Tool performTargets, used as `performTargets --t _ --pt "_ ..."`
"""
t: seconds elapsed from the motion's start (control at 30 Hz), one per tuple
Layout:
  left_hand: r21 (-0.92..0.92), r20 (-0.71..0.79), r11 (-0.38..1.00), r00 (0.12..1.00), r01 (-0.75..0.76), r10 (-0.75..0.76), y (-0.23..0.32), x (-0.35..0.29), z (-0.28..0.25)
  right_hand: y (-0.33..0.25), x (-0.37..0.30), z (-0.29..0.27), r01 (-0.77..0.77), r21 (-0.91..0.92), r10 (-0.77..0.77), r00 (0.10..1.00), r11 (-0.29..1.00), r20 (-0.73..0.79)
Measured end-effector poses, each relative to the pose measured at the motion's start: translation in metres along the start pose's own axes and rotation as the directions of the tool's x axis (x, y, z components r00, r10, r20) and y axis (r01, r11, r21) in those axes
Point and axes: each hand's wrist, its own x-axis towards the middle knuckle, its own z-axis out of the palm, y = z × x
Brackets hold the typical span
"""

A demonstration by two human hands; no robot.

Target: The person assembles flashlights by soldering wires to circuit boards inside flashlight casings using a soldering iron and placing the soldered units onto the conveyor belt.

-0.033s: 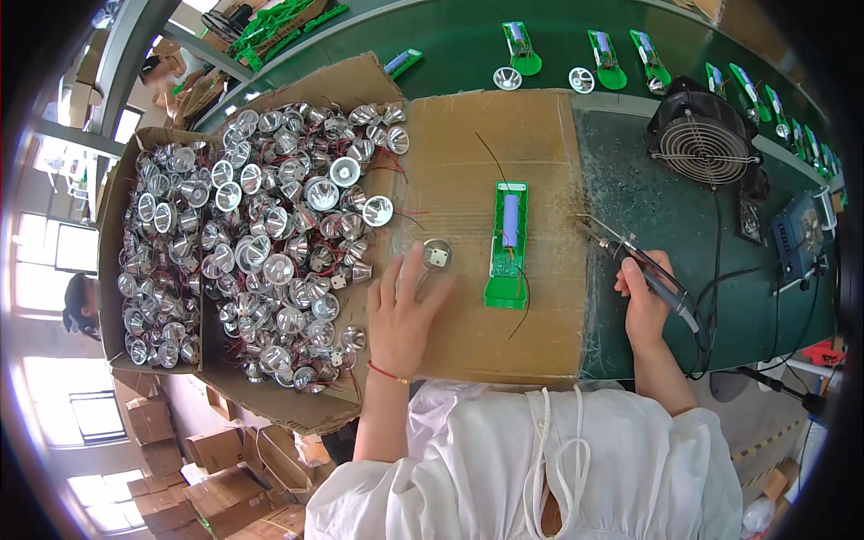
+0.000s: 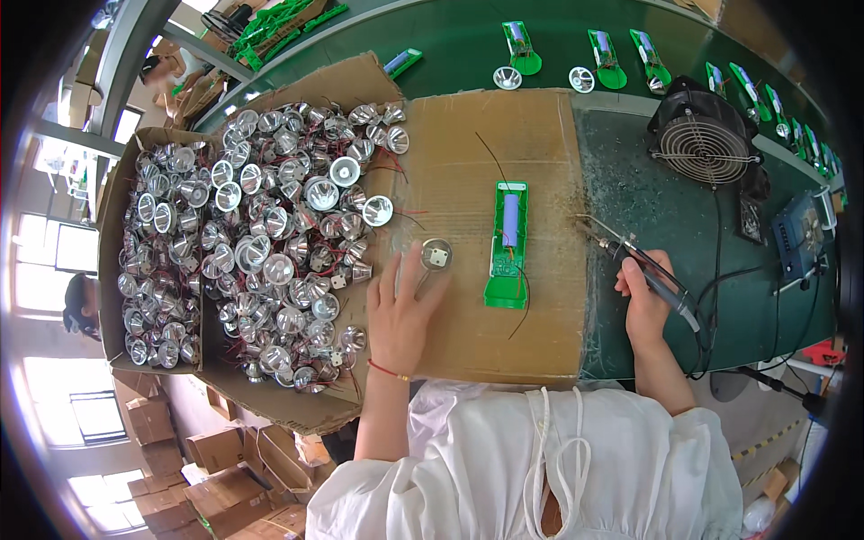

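Note:
My left hand (image 2: 401, 310) lies over the cardboard mat (image 2: 540, 337) with fingers stretched out and apart. Its fingertips are at the edge of a silver lamp reflector (image 2: 437, 254), which shows a small white square at its centre; whether they touch is hard to tell. To the right of it, an upright green plastic housing (image 2: 506, 292) holds a blue cylindrical battery (image 2: 510, 220) and a small circuit board, with dark wires sticking out at both ends. My right hand (image 2: 646, 301) is closed around a soldering iron (image 2: 661, 288), its tip pointing up and left near the mat's right edge.
Cardboard boxes (image 2: 351, 396) heaped with silver reflectors (image 2: 279, 268) and red wires stand at left. A black fan (image 2: 702, 148) and a blue soldering station (image 2: 799, 236) occupy the right, with cables between. Several green housings (image 2: 607, 67) line the far side. A person (image 2: 166, 76) is in the background.

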Motion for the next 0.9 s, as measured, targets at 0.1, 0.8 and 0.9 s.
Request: performTargets --t 0.1,0.8,0.9 --pt "0.014 -0.046 0.999 0.998 -0.037 0.037 -0.012 0.013 0.006 0.001 0.000 0.001 0.002 -0.005 -0.002 1.000 1.000 0.013" --pt "-0.841 0.410 0.160 0.802 0.517 -0.435 0.051 0.017 0.015 -0.009 -0.044 0.006 0.302 -0.109 -0.242 0.894 0.947 0.379" --pt "-0.821 0.181 0.422 0.877 0.385 -0.446 0.056 0.023 0.015 -0.014 -0.043 0.012 0.271 -0.149 -0.197 0.902 0.951 0.384"
